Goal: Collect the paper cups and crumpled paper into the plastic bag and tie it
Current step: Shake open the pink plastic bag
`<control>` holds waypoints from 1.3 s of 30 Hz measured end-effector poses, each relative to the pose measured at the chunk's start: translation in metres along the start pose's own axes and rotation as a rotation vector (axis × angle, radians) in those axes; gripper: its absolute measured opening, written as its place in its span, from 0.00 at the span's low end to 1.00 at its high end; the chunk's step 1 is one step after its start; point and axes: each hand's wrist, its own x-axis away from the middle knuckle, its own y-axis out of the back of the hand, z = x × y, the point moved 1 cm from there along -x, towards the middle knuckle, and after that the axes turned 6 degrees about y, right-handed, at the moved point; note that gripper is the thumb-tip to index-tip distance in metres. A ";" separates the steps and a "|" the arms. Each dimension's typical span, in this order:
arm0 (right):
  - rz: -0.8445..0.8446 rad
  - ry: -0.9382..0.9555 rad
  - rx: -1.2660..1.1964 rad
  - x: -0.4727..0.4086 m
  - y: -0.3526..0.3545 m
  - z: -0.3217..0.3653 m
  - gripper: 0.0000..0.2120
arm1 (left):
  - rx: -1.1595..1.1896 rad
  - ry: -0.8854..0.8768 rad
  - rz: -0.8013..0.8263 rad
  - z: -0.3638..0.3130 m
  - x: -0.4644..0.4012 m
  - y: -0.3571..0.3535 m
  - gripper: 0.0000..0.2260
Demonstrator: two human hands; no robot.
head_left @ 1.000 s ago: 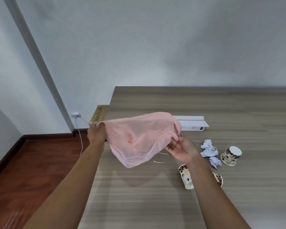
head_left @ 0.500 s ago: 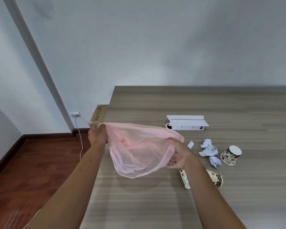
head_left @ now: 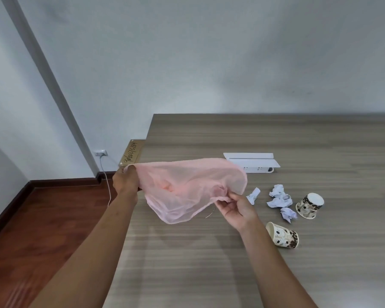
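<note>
A thin pink plastic bag (head_left: 187, 190) hangs above the wooden table (head_left: 276, 274), stretched between both hands. My left hand (head_left: 126, 181) grips its left edge. My right hand (head_left: 236, 207) pinches the bag's lower right edge. To the right on the table lie several crumpled white papers (head_left: 279, 197), with one small piece (head_left: 253, 195) close to my right hand. One patterned paper cup (head_left: 310, 205) sits upside down at the right. A second cup (head_left: 282, 235) lies on its side just right of my right forearm.
A white power strip box (head_left: 251, 162) lies on the table behind the bag. A cardboard box (head_left: 131, 154) stands off the table's left edge, near a wall socket (head_left: 101, 153) with a white cable. Red-brown floor lies to the left.
My right hand came out from under the bag and now pinches its lower right edge. The bag has spread wider. The lying cup is now in plain view.
</note>
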 end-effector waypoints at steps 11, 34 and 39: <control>0.054 -0.072 0.004 0.005 -0.008 0.016 0.14 | 0.255 0.133 0.076 0.007 0.005 0.002 0.02; -0.090 0.124 0.273 0.003 0.018 0.055 0.05 | 0.262 0.211 -0.038 0.002 -0.004 0.031 0.18; -0.008 0.031 0.250 0.003 0.019 0.058 0.07 | 0.258 0.209 -0.015 0.003 -0.004 0.028 0.17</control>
